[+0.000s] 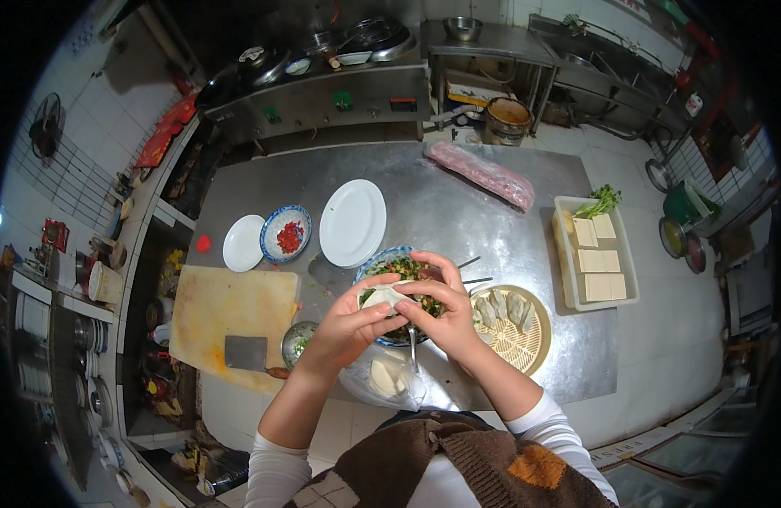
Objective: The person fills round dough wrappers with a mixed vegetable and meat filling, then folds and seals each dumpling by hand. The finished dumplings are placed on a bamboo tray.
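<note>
Between my two hands is a partly folded dumpling wrapper [384, 295] with green filling showing at its left side. My left hand [352, 317] cups it from the left, thumb on the near edge. The fingertips of my right hand [444, 308] pinch its right edge. Directly beneath them stands a blue-and-white bowl [377, 261] of chopped green, red and yellow filling, partly hidden by my hands. A metal spoon [414, 349] leans out of it toward me. Nearer me, a stack of round wrappers [388, 374] lies in a plastic bag. Several finished dumplings [504, 306] sit in a round woven-patterned tray [542, 330] at right.
At left, a cleaver [245, 353] lies on a cutting board [200, 305] beside a metal bowl [295, 333]. Beyond are white plates [352, 222] and a bowl of chopped red pepper [290, 237]. Wrapped meat [482, 174] and a tofu bin [565, 279] are farther right.
</note>
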Demonstrator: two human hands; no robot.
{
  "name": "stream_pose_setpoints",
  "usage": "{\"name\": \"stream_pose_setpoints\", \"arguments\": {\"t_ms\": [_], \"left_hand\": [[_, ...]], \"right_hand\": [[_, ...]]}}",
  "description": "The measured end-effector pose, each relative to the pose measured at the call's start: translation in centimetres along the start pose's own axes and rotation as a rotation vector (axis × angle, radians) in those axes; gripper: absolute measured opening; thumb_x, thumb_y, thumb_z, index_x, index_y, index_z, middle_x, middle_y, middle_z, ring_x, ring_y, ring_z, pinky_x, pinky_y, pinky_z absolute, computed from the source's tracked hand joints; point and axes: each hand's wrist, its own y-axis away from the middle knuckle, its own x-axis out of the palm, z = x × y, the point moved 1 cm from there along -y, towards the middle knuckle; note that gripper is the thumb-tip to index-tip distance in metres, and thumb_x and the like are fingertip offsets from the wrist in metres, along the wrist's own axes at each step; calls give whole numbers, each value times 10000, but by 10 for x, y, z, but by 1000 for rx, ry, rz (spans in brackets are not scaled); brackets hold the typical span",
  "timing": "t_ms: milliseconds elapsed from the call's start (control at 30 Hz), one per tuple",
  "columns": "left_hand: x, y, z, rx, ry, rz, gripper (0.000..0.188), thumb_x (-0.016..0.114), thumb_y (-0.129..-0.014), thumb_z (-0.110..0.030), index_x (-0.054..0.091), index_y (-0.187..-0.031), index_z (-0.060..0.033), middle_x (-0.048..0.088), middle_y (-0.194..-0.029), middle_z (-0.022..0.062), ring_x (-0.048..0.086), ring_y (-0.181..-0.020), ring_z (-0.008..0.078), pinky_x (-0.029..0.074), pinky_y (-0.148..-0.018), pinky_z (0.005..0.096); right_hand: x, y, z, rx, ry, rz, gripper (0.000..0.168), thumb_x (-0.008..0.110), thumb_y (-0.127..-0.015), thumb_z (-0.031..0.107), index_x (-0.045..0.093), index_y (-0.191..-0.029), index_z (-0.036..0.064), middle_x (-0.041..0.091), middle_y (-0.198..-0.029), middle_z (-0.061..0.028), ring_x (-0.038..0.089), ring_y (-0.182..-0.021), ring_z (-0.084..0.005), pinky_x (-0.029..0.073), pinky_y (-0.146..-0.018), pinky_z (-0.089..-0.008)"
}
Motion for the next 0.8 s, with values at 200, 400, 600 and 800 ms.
{"name": "stream_pose_setpoints", "arguments": {"t_ms": [200, 400, 600, 800], "left_hand": [[5, -3, -4, 10, -21, -3, 435, 511, -959, -2, 388, -1375, 28, 532, -1299, 161, 591, -1174, 238, 527, -1011, 384], [9, -2, -6, 20, -34, 47, 431, 506, -957, 14, 395, -1373, 29, 524, -1306, 153, 592, -1171, 241, 524, -1019, 402], [9, -4, -8, 20, -35, 57, 431, 534, -940, 30, 417, -1355, 27, 526, -1303, 145, 582, -1184, 244, 514, -1030, 412], [8, -4, -10, -6, -82, 43, 433, 563, -935, 13, 430, -1346, 20, 545, -1278, 139, 577, -1189, 235, 490, -1047, 424]], "right_hand": [[-4, -5, 2, 96, -76, -3, 268, 775, -779, 129, 733, -1042, 94, 558, -1284, -118, 503, -1219, -285, 402, -1022, -400], [-3, -8, -3, 98, -219, 39, 249, 749, -809, 114, 718, -1051, 65, 571, -1267, -128, 518, -1217, -268, 387, -1036, -387], [1, -9, -4, 175, -320, 27, 185, 729, -826, 83, 711, -1006, 45, 589, -1241, -126, 539, -1189, -245, 406, -1013, -371], [1, -14, -3, 181, -288, 60, 137, 715, -830, 75, 701, -963, 44, 617, -1231, -114, 543, -1176, -254, 396, -1022, -388]]}}
